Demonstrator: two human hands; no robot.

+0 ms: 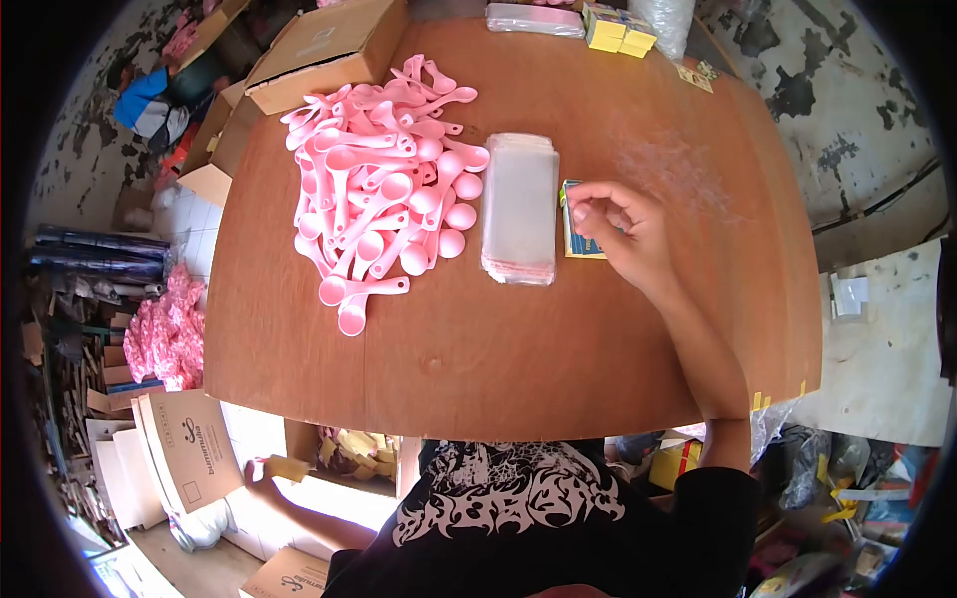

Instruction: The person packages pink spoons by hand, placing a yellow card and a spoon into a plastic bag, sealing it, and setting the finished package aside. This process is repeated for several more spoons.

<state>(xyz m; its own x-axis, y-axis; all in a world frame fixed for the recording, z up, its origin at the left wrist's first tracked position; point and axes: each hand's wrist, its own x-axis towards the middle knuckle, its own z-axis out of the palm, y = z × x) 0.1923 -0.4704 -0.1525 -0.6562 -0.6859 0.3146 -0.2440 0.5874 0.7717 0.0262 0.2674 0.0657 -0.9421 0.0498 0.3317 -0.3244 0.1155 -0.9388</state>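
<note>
My right hand (623, 234) rests on the round wooden table (498, 359), fingers curled and pinching the top of a small blue and yellow box (570, 237). Just left of that box lies a stack of clear plastic sleeves (518, 204). Further left is a heap of pink plastic spoons (379, 189). My left hand (257, 480) is down below the table's near edge, over the floor, closed on a small tan piece (287, 466) that looks like card.
A brown cardboard box (324, 50) sits at the table's far left edge. Small yellow boxes (618, 30) and a flat packet (533, 18) lie at the far edge. Flattened cartons (189, 448) and clutter cover the floor to the left.
</note>
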